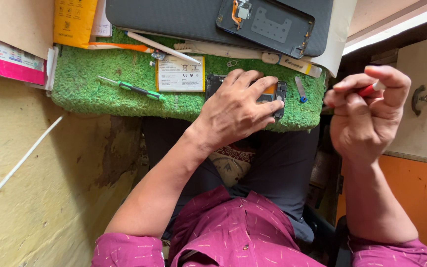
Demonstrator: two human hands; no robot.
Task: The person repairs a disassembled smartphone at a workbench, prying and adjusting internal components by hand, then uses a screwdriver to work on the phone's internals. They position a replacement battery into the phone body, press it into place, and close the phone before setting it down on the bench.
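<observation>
Screwdriver (133,89) left of battery (180,73), both on mat (85,94).

Magenta shirt (233,232) with pale dashes, short cuffed sleeves, one small button, possibly dark trousers (277,168) beneath.

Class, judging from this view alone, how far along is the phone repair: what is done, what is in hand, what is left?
Done: the back cover is off and the battery lies loose on the green mat. In hand: the left hand steadies the opened phone, and the right hand holds a red-tipped tool away from it. Left: battery and cover are not back on.
</observation>
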